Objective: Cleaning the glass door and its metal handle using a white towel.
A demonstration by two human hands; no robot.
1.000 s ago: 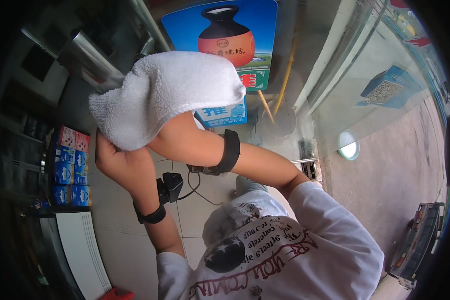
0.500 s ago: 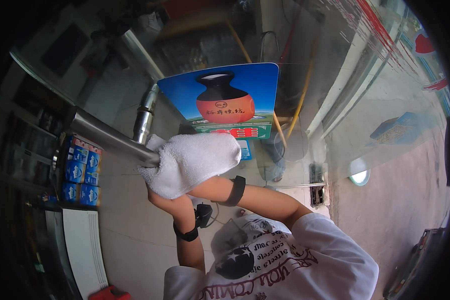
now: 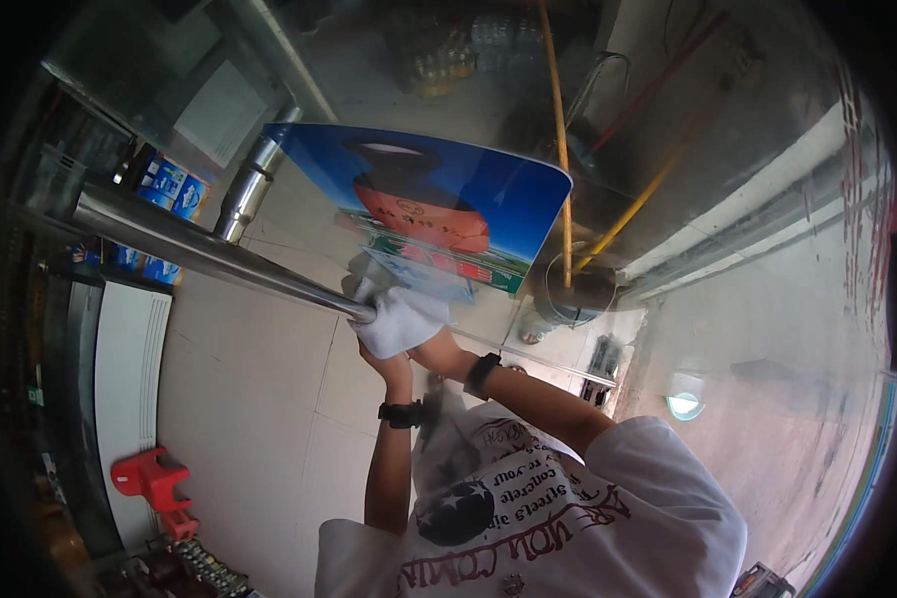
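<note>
A white towel is bunched round the near end of a round steel bar handle, which is fixed on a glass door. My left hand is under the towel, closed on it at the bar's end. Just to its right, my right hand grips the same cloth. The towel hides most fingertips of both hands. Beyond them, a blue sign with a dark and orange jar picture shows against the glass. A steel bracket joins the bar to the door.
At left stand a white appliance panel, a red clamp-like tool and blue boxes. A bucket with a wooden pole stands beyond the sign. A pale bowl lies at right.
The towel and both hands have slid nearer along the bar, uncovering more steel. The towel looks more bunched. The view has shifted, bringing the red tool into fuller sight.
</note>
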